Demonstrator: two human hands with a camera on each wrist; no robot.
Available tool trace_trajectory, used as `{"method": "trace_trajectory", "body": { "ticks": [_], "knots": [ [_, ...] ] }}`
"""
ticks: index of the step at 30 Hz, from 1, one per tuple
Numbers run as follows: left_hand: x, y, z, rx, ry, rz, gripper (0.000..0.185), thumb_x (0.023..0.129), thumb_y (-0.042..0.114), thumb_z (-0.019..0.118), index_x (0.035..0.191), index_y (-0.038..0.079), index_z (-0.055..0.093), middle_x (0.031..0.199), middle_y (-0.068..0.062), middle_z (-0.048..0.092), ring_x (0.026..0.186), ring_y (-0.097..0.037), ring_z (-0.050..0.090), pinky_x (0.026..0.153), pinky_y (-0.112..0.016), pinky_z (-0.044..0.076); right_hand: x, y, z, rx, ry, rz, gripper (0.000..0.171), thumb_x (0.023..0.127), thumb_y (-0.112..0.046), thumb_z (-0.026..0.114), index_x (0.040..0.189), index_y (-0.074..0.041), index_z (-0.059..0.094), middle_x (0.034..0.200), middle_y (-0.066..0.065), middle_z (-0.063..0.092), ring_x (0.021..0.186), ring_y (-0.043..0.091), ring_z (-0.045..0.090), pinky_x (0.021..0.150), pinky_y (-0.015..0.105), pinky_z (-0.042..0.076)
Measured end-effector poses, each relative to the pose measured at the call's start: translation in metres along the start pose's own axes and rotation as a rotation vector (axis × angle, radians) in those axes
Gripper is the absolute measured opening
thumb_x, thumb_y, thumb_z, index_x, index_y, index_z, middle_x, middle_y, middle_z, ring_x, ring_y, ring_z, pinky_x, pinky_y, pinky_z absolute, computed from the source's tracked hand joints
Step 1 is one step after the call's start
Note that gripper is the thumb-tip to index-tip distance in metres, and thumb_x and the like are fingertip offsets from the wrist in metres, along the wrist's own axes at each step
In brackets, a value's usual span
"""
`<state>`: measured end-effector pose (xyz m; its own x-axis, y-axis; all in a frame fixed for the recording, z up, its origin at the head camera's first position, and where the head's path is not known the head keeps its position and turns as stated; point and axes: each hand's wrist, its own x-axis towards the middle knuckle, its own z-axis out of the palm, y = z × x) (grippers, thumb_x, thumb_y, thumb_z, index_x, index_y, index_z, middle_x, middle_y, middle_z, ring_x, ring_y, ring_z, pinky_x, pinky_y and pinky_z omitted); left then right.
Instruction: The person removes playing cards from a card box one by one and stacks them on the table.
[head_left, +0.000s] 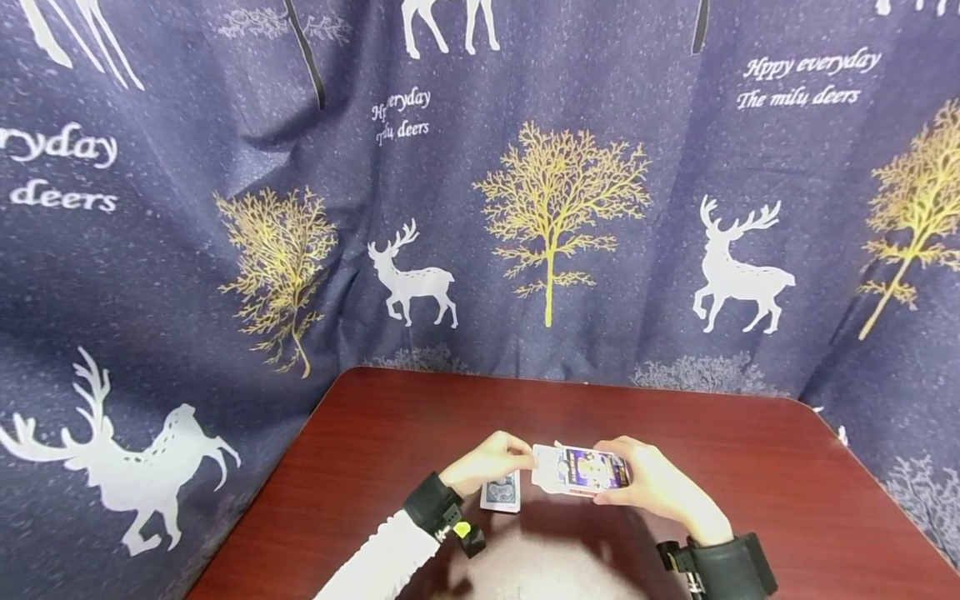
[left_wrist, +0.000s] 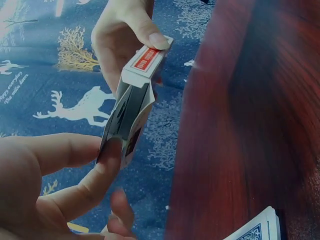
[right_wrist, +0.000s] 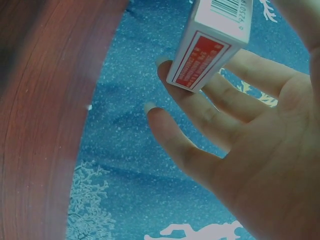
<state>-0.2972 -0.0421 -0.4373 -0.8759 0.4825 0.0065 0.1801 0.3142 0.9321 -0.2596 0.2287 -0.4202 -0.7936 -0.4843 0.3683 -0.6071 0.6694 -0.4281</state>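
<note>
My right hand (head_left: 656, 487) holds a playing-card box (head_left: 600, 469) by its far end, above the table. The box has a purple printed front, and its narrow side (right_wrist: 200, 62) is white with a red label. Its mouth faces left with flaps (left_wrist: 140, 125) spread, and dark card edges (left_wrist: 134, 107) show inside. At the mouth, my left hand (head_left: 491, 462) pinches a thin, card-like piece (left_wrist: 106, 131) between thumb and finger. Whether this is a card or a flap, I cannot tell. Below the left hand, a pile of patterned-back playing cards (head_left: 501, 496) lies on the table.
The reddish-brown table (head_left: 420, 408) has rounded far corners. A dark blue curtain (head_left: 480, 350) with deer and trees hangs close behind it. Black camera straps (head_left: 435, 504) circle both wrists.
</note>
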Motion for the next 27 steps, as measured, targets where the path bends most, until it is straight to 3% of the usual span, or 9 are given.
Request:
{"method": "trace_trajectory", "body": {
  "ticks": [10,17,27],
  "knots": [
    [0.003,0.002,-0.003,0.109,-0.032,0.064,0.020,0.089,0.013,0.061,0.080,-0.004,0.068,0.061,0.008,0.041,0.056,-0.005,0.032,0.051,-0.022,0.025,-0.001,0.000,-0.004,0.005,0.019,-0.017,0.057,0.065,-0.034,0.087,0.109,-0.006,0.066,0.092,-0.003,0.063,0.079,0.002,0.053,0.068,0.022,0.046],
    [-0.002,-0.006,-0.016,0.051,-0.067,0.120,0.021,0.092,0.010,0.055,0.085,-0.008,0.064,0.070,0.007,0.049,0.062,-0.004,0.041,0.058,-0.020,0.035,-0.001,0.003,-0.004,0.001,0.026,-0.019,0.058,0.065,-0.036,0.087,0.109,-0.006,0.066,0.093,-0.002,0.064,0.080,0.003,0.054,0.069,0.023,0.046],
    [-0.014,-0.017,-0.036,0.033,-0.036,0.102,0.022,0.093,0.010,0.055,0.086,-0.008,0.064,0.072,0.002,0.049,0.068,-0.009,0.046,0.062,-0.021,0.039,-0.002,0.003,-0.001,-0.002,0.014,-0.001,0.056,0.065,-0.035,0.086,0.110,-0.008,0.066,0.093,-0.005,0.063,0.080,0.002,0.054,0.069,0.023,0.046]
  ]
}}
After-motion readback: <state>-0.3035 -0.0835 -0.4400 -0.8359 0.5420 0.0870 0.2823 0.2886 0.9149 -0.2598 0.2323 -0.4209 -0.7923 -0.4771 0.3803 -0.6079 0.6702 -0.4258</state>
